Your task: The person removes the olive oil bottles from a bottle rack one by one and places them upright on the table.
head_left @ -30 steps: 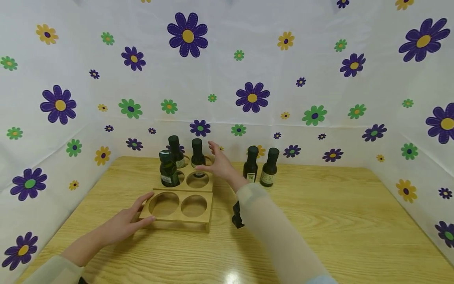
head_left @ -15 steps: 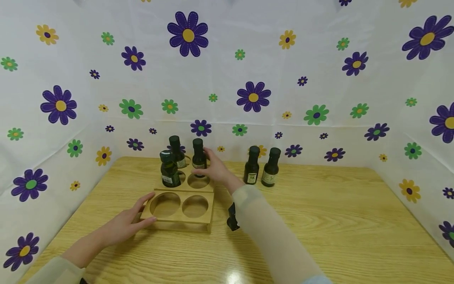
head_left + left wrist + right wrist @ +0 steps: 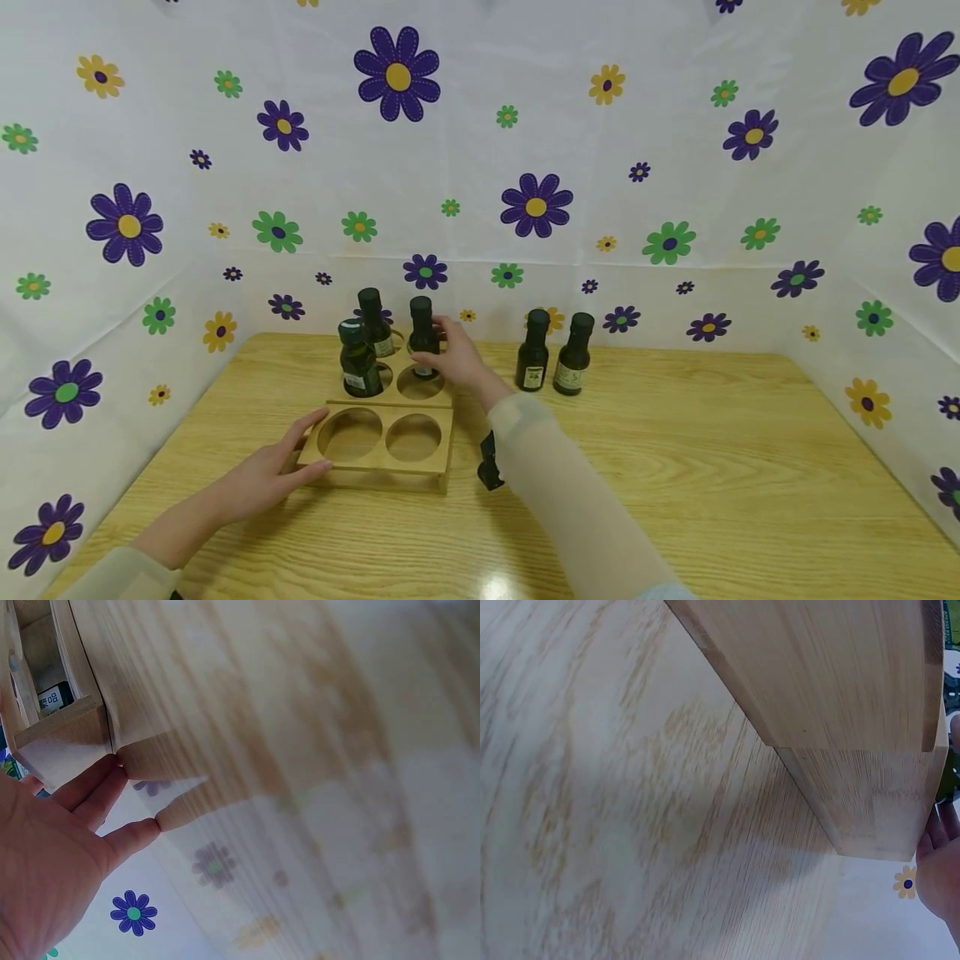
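A stepped wooden bottle rack [image 3: 442, 442] with round holes stands on the table. My left hand [image 3: 258, 479] rests at its front left corner, thumb on the front edge and fingers along the side. In the left wrist view, straight fingertips [image 3: 112, 761] touch down beside the rack. My right hand [image 3: 453, 358] grips a small dark glass bottle [image 3: 422, 333] at the back right of the rack, over the holes; whether its base is clear of its hole, I cannot tell. Two more dark bottles, a slim one [image 3: 375, 325] and a squat one [image 3: 358, 367], stand in the rack's left holes.
Two dark labelled bottles, one [image 3: 533, 354] beside the other [image 3: 573, 358], stand on the table [image 3: 712, 450] right of the rack. A black device [image 3: 489, 465] shows under the right sleeve. Flower-printed cloth [image 3: 675, 150] encloses the back and sides.
My right hand has gone from spread fingers beside the back right bottle to gripping it. The bottle has shifted slightly toward me. The left hand stays at the rack.
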The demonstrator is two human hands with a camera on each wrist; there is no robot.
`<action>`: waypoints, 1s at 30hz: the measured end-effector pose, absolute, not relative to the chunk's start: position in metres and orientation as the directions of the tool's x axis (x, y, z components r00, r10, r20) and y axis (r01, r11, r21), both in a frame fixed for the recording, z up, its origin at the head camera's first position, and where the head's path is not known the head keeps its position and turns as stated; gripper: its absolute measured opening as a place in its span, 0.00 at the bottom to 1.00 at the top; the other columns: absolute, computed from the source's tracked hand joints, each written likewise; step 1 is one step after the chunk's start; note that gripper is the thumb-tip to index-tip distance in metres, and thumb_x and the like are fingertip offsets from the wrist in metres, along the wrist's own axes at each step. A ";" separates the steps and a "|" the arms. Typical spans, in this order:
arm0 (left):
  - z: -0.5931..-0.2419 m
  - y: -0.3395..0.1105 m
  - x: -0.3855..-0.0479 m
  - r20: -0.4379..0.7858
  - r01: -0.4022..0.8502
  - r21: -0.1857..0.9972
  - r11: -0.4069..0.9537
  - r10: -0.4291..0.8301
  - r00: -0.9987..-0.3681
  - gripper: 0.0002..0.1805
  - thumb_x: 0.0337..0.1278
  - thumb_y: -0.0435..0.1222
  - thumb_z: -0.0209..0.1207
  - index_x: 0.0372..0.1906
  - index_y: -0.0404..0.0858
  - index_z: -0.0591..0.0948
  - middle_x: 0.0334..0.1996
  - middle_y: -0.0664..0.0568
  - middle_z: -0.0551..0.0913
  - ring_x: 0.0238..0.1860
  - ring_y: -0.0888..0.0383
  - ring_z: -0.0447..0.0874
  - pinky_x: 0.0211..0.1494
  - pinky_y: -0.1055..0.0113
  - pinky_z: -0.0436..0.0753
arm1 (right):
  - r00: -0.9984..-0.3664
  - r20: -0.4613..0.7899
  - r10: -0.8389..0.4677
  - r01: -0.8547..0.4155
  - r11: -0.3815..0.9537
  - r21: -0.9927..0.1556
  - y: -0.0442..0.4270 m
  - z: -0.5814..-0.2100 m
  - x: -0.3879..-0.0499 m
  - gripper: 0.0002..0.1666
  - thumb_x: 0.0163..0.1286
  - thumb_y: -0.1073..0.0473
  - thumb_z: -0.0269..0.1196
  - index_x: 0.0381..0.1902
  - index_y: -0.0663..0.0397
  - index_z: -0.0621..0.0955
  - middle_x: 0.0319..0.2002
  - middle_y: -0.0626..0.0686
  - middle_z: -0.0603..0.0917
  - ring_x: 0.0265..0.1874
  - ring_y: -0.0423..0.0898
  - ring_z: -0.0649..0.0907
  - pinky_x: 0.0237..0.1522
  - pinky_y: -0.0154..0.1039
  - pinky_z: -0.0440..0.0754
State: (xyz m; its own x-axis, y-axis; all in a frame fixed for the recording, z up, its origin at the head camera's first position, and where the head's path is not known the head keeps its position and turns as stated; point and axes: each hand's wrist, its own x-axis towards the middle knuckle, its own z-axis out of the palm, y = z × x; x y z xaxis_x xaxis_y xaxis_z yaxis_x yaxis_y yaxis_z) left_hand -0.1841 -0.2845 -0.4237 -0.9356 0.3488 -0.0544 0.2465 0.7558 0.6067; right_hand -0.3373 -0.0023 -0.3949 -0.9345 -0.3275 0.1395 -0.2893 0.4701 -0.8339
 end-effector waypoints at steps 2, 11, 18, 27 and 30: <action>-0.424 -0.284 -0.184 -0.054 0.247 0.606 0.756 0.350 -0.935 0.41 0.69 0.55 0.53 0.77 0.51 0.46 0.60 0.24 0.70 0.63 0.30 0.67 0.54 0.36 0.70 | -0.936 0.149 -0.320 -0.292 0.465 -0.836 -0.002 -0.395 -0.337 0.42 0.66 0.57 0.67 0.72 0.59 0.61 0.66 0.60 0.68 0.63 0.55 0.71 0.63 0.47 0.68; -0.425 -0.283 -0.185 -0.065 0.235 0.604 0.762 0.340 -0.938 0.42 0.68 0.55 0.53 0.77 0.51 0.46 0.59 0.24 0.70 0.62 0.31 0.68 0.55 0.36 0.70 | -0.935 0.174 -0.310 -0.306 0.452 -0.838 -0.003 -0.402 -0.340 0.37 0.67 0.60 0.66 0.70 0.57 0.63 0.65 0.60 0.71 0.62 0.54 0.73 0.61 0.47 0.70; -0.426 -0.282 -0.184 -0.064 0.244 0.597 0.765 0.348 -0.935 0.42 0.68 0.54 0.54 0.77 0.50 0.46 0.62 0.23 0.67 0.62 0.30 0.67 0.55 0.37 0.70 | -0.940 0.176 -0.293 -0.298 0.446 -0.844 -0.003 -0.406 -0.340 0.36 0.68 0.61 0.65 0.69 0.57 0.63 0.64 0.60 0.73 0.62 0.54 0.73 0.60 0.48 0.72; -0.423 -0.283 -0.184 -0.057 0.247 0.607 0.756 0.351 -0.935 0.41 0.68 0.53 0.54 0.77 0.50 0.46 0.62 0.22 0.66 0.63 0.30 0.66 0.54 0.37 0.71 | -0.938 0.240 -0.250 -0.326 0.401 -0.856 -0.002 -0.407 -0.342 0.32 0.68 0.62 0.65 0.67 0.57 0.66 0.60 0.61 0.76 0.60 0.53 0.75 0.61 0.47 0.71; -0.423 -0.284 -0.184 -0.056 0.250 0.604 0.756 0.354 -0.933 0.41 0.69 0.52 0.54 0.77 0.50 0.46 0.62 0.22 0.66 0.63 0.30 0.65 0.54 0.37 0.71 | -0.932 0.276 -0.236 -0.350 0.388 -0.852 0.000 -0.404 -0.342 0.32 0.68 0.62 0.64 0.66 0.58 0.66 0.59 0.61 0.76 0.60 0.53 0.75 0.60 0.46 0.71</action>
State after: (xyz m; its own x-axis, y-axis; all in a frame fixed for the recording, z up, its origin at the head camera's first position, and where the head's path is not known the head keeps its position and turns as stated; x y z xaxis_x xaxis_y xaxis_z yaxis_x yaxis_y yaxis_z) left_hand -0.1840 -0.2837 -0.4226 -0.9335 0.3541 -0.0564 0.2504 0.7563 0.6044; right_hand -0.3417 0.0002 -0.4040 -0.9320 -0.2355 0.2757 -0.3503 0.3883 -0.8524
